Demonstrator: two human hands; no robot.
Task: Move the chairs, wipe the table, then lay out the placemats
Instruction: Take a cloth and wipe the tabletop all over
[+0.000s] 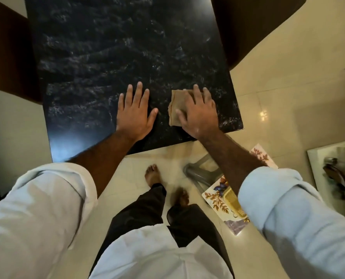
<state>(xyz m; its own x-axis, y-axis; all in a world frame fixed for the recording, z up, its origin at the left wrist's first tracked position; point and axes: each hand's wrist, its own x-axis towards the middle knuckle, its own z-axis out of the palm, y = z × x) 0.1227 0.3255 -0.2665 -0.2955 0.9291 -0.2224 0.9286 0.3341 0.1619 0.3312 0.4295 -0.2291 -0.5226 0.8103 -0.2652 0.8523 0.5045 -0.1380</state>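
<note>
A black marbled table (pixel 107 57) fills the upper middle of the head view. My left hand (pixel 134 112) lies flat on it near the front edge, fingers spread, holding nothing. To its right, my right hand (pixel 198 112) presses down on a folded brown cloth (pixel 176 105) near the table's front right corner; the cloth's right half is hidden under the palm. Patterned placemats (pixel 218 200) lie on a grey stool (pixel 199 172) beside my right leg, partly hidden by my right forearm.
Dark brown chairs stand at the table's left (pixel 8 53) and far right (pixel 254 23). A white surface with a dark object (pixel 336 174) is at the right edge. My bare feet (pixel 153 174) stand on cream floor tiles (pixel 288 87) just in front of the table.
</note>
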